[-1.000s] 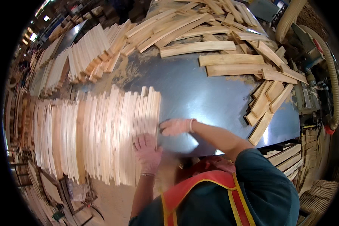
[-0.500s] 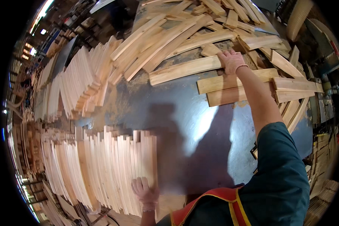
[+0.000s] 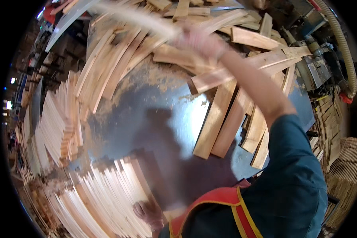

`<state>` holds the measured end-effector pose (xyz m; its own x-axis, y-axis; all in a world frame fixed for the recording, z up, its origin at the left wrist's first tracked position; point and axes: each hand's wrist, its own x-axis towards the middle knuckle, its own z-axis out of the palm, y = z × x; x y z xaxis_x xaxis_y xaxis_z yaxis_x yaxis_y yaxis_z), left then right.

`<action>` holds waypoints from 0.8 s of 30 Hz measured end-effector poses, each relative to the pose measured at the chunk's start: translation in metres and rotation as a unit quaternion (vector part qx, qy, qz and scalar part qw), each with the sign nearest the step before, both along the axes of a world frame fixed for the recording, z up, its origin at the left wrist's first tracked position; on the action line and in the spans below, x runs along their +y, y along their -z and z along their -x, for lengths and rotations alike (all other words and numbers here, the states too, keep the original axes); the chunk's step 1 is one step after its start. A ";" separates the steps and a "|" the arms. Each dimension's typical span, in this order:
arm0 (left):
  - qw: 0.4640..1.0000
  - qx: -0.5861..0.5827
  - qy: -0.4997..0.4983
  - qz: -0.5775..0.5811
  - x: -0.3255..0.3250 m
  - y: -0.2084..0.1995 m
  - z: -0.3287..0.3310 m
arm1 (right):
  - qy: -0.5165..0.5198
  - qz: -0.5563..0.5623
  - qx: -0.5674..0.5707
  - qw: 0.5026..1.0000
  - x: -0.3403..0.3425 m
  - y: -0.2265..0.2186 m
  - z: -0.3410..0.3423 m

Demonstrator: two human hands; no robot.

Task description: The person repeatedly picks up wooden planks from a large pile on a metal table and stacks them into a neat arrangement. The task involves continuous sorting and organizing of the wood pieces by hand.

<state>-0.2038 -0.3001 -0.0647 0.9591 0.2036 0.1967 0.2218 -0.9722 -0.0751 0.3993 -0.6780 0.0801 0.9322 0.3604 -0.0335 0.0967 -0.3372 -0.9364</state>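
My right hand [image 3: 200, 44], in a pink glove and smeared by motion, grips one end of a wooden board [image 3: 146, 22]. The board is raised over the far side of the metal table and stretches away to the far left, blurred. At the near left, my gloved left hand [image 3: 148, 214] lies on the near right end of a row of boards [image 3: 103, 194] standing on edge, packed side by side. Its fingers rest over the boards without wrapping round one. Loose boards [image 3: 215, 119] lie below my right forearm, some crossing one another.
More loose boards [image 3: 119, 65] are heaped along the table's far side. A second stack of boards [image 3: 53, 123] leans at the left. The metal tabletop [image 3: 119, 127] carries sawdust. Machinery with a ribbed hose [image 3: 347, 51] stands at the right, near piled wood [image 3: 347, 158].
My right hand has moved left and away, swinging a board up off the heap. The loose boards under my right arm lie at new angles. My view has shifted; my left hand stays on the row.
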 end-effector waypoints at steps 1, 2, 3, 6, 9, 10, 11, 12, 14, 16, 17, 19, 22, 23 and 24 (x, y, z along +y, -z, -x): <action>1.000 -0.013 0.009 0.009 0.002 0.001 0.000 | 0.001 0.061 -0.147 0.987 -0.014 -0.035 -0.031; 0.999 -0.029 0.017 0.018 0.006 0.004 -0.003 | 0.094 0.124 -0.065 0.986 -0.025 -0.042 -0.048; 0.999 -0.035 0.021 0.011 0.009 0.003 -0.001 | 0.080 0.181 -0.231 0.953 -0.036 -0.030 -0.058; 0.999 -0.043 -0.001 0.010 -0.001 0.005 0.007 | -0.077 0.332 -0.343 0.875 -0.060 0.035 -0.017; 0.999 -0.012 -0.023 0.029 0.004 0.001 0.007 | -0.201 0.571 -0.264 0.751 -0.097 0.093 0.040; 0.999 -0.001 -0.033 0.038 0.005 0.002 0.011 | -0.194 0.614 -0.204 0.737 -0.088 0.089 0.062; 0.996 0.001 -0.046 0.073 0.005 0.003 0.011 | -0.221 0.609 -0.156 0.746 -0.078 0.083 0.065; 0.992 0.001 -0.060 0.109 0.005 0.003 0.011 | -0.249 0.604 -0.107 0.750 -0.065 0.074 0.068; 0.988 0.045 -0.088 0.120 0.003 -0.014 0.009 | -0.309 0.499 -0.085 0.805 -0.030 0.051 0.111; 0.986 0.021 -0.052 0.160 0.011 -0.012 0.014 | -0.264 0.386 0.020 0.884 -0.002 0.051 0.163; 0.989 -0.008 -0.058 0.139 0.011 -0.011 0.014 | -0.248 0.276 0.039 0.928 -0.001 0.078 0.184; 0.989 0.000 -0.069 0.133 0.007 -0.020 0.015 | -0.199 0.119 0.121 0.965 0.015 0.142 0.235; 0.978 0.015 -0.094 0.185 0.009 -0.014 0.035 | -0.124 0.154 0.208 0.958 0.083 0.179 0.319; 0.978 0.000 -0.129 0.163 0.009 -0.009 0.047 | -0.170 0.180 0.123 0.961 0.098 0.217 0.345; 0.975 -0.013 -0.170 0.143 0.007 -0.001 0.062 | -0.185 0.174 0.104 0.962 0.120 0.225 0.374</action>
